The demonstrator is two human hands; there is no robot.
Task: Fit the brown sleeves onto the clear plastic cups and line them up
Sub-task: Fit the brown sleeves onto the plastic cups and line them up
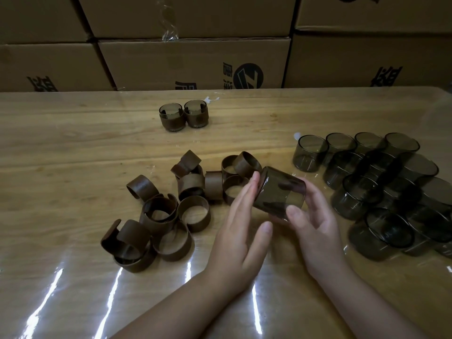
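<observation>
Head view: the right hand [315,226] grasps a tilted cup [280,190] above the table [73,133] — the left hand [238,228], fingers straight, touches its base; loose sleeves [168,206] lie just left.

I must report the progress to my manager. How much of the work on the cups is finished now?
Only an early part looks done: two sleeved cups stand side by side at the far side of the table. In hand: the right hand grips a bare cup, tilted, while the left hand is open beside it. Left: a pile of loose brown sleeves and a large group of bare cups at the right.
</observation>
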